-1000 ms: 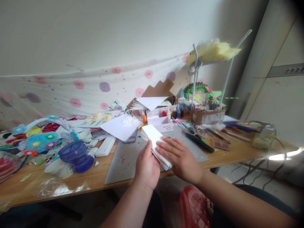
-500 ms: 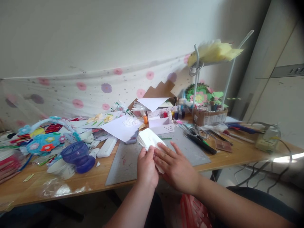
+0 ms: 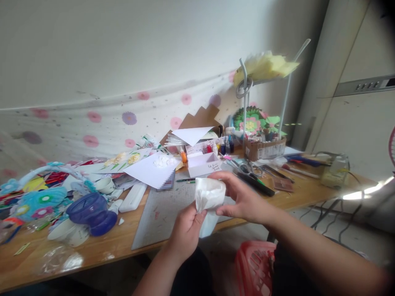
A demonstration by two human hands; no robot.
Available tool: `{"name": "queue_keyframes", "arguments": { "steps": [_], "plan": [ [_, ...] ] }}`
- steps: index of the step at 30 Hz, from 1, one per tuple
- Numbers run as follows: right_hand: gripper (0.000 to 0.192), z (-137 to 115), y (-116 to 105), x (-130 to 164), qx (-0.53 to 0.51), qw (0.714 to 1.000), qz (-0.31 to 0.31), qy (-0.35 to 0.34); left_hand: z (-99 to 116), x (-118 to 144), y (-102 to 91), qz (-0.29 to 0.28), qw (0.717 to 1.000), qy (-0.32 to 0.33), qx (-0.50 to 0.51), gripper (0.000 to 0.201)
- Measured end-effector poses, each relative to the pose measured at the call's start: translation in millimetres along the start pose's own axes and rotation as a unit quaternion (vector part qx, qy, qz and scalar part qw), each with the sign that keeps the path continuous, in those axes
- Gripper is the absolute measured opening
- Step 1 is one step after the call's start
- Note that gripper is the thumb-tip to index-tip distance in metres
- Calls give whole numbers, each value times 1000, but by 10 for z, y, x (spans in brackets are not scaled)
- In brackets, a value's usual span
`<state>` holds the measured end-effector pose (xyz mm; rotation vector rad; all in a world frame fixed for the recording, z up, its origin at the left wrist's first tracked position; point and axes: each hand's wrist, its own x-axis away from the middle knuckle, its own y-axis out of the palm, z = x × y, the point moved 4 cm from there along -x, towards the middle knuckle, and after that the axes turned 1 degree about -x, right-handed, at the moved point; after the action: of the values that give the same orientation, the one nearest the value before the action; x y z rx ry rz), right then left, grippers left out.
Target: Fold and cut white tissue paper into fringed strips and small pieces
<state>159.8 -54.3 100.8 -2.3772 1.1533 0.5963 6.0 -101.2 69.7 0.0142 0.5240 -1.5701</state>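
Note:
A folded white tissue (image 3: 210,194) is held upright above the near edge of the grey cutting mat (image 3: 154,216). My left hand (image 3: 184,228) pinches its lower left side, with the thumb across the front. My right hand (image 3: 245,198) curves around the right side, its fingers at the top edge and its thumb lower down. Most of the right fingertips are hidden behind the tissue. Beyond the hands, a green pen (image 3: 186,180) lies on the mat, near a small white open box (image 3: 204,166) with handwriting on it.
At left stand a blue translucent cup (image 3: 92,211), white cups (image 3: 104,185) and a flowered blue basket (image 3: 43,199). White paper (image 3: 149,170) bears a small white heap. Scissors (image 3: 248,167) and a black-handled tool (image 3: 254,183) lie right. A red plastic basket (image 3: 254,267) sits below the table.
The tissue has gone from tilted flat to upright. My right hand has moved from lying over its lower part to holding its right side. The view has shifted slightly right.

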Motion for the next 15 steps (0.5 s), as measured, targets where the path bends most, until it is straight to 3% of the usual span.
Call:
{"name": "queue_keyframes", "arguments": {
  "steps": [3, 6, 10, 15],
  "plan": [
    [26, -177, -57, 5, 119, 991, -42, -51, 39, -13, -71, -18, 998, 21, -56, 18],
    [12, -236, -96, -3, 210, 974, -69, -49, 73, -24, -103, -27, 996, 42, -73, 16],
    [7, -226, -118, -4, 284, 956, -60, -28, 61, -8, -62, -39, 990, 62, -120, 18],
    [12, -204, -147, 6, 305, 952, -5, 7, -23, 12, -49, 39, 983, 54, -173, 16]
  ]
}}
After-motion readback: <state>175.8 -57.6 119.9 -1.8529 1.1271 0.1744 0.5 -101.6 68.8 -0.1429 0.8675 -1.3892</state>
